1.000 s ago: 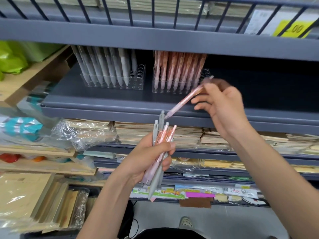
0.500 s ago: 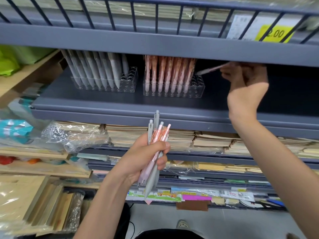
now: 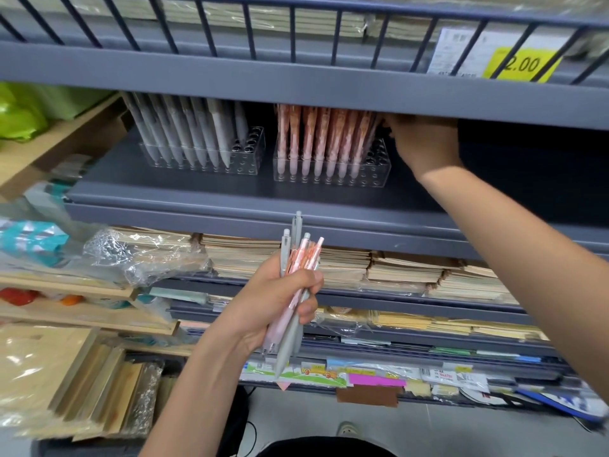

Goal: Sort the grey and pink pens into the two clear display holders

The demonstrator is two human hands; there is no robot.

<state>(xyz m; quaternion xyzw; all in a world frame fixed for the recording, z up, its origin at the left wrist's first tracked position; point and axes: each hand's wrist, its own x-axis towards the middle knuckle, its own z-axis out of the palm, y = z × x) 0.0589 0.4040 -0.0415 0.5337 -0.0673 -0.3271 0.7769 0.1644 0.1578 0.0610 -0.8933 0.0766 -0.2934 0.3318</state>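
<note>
Since half a second ago the right hand (image 3: 425,143) has slid left and down, from open shelf space to the right-hand end of the pink holder (image 3: 375,174). The pink pen it carried then no longer shows apart from the row.

Head view: that hand reaches in against the tops of the last pink pens (image 3: 323,133) standing in the holder. The upper shelf edge (image 3: 296,80) cuts across its knuckles, so I cannot tell whether the fingers pinch a pen or have let go. Just left of the pink holder stands the grey holder (image 3: 250,153), with grey pens (image 3: 184,127) filling all but its right end. Below and in front of the pink holder, the left hand (image 3: 263,301) is clenched round a bundle of pens (image 3: 296,255), grey and pink mixed, with writing tips down and clicker ends up.
</note>
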